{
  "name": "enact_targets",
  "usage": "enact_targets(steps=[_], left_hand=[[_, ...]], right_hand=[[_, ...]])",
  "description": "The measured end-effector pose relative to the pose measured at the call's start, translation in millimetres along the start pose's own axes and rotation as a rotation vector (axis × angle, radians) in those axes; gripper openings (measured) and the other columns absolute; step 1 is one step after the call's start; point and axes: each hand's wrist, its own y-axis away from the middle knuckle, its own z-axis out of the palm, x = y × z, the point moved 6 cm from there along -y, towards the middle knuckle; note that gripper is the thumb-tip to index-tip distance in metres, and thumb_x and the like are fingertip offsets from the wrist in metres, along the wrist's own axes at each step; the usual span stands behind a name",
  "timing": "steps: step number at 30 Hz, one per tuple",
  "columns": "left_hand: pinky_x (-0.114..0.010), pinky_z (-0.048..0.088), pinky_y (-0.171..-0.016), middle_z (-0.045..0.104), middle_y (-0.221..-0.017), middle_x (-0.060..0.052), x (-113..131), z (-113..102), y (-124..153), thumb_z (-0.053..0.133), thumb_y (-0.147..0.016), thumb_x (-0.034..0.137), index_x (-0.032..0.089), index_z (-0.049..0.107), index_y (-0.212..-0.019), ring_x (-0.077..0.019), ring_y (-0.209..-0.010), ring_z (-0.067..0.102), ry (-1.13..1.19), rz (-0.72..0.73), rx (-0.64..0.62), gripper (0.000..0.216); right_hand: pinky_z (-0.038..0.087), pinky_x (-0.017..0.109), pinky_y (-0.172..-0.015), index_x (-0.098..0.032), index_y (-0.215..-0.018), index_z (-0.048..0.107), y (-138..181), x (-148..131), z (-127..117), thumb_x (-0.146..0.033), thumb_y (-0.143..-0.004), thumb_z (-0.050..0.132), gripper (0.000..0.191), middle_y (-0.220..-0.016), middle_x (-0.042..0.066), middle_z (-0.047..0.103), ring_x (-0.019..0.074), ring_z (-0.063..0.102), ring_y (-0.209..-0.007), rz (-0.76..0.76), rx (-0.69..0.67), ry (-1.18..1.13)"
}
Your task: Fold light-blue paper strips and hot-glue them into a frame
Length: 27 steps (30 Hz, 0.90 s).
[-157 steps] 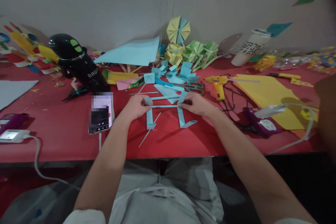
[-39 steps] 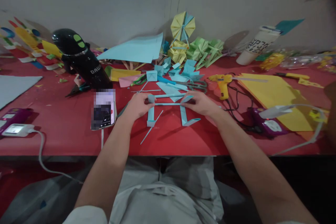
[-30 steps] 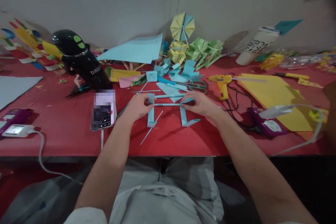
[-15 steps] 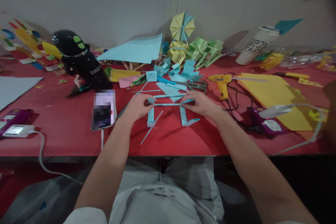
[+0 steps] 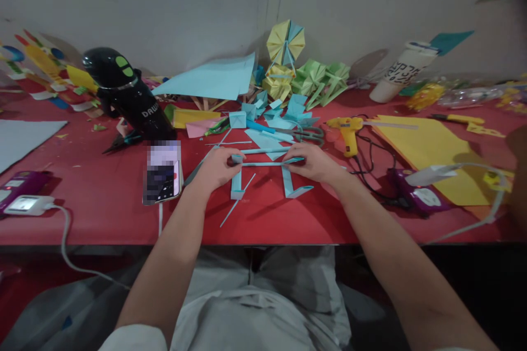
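Observation:
A thin light-blue paper stick [image 5: 263, 164] lies across the red table [image 5: 102, 203], with a folded blue paper strip at each end. My left hand [image 5: 216, 166] pinches the left end, where one strip [image 5: 236, 183] hangs down toward me. My right hand [image 5: 315, 162] pinches the right end above the other bent strip [image 5: 292, 185]. Both hands rest on the table with fingers closed on the piece. A loose thin blue stick [image 5: 237, 201] lies slanted between the strips.
A phone [image 5: 162, 173] lies left of my left hand, behind it a black bottle-like device [image 5: 123, 96]. A yellow glue gun [image 5: 348, 131] with cord, scissors [image 5: 307, 132], yellow paper [image 5: 428, 148], blue sheet [image 5: 214, 79], folded fans [image 5: 304, 74] and a white cup [image 5: 405, 68] crowd the back.
Almost nothing has moved; both hands stay pinched on the ends of the blue stick, with slight finger shifts at the folded strips.

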Motion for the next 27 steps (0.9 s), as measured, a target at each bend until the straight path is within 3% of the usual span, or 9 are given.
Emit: enact_targets(steps=[27], left_hand=[[-0.024,0.042,-0.056,0.071,-0.074,-0.001,2.2,-0.5,-0.4,0.060,-0.072,0.019,0.017,0.074,-0.086,-0.0113,-0.056,0.054,0.005,0.052,0.013,0.020]], right_hand=[[0.049,0.035,-0.074,-0.020,-0.084,0.072,0.2,-0.9,-0.8,-0.030,-0.086,0.061,0.014,-0.086,0.009,0.066,0.0208,0.062,-0.079,-0.017,0.006,0.004]])
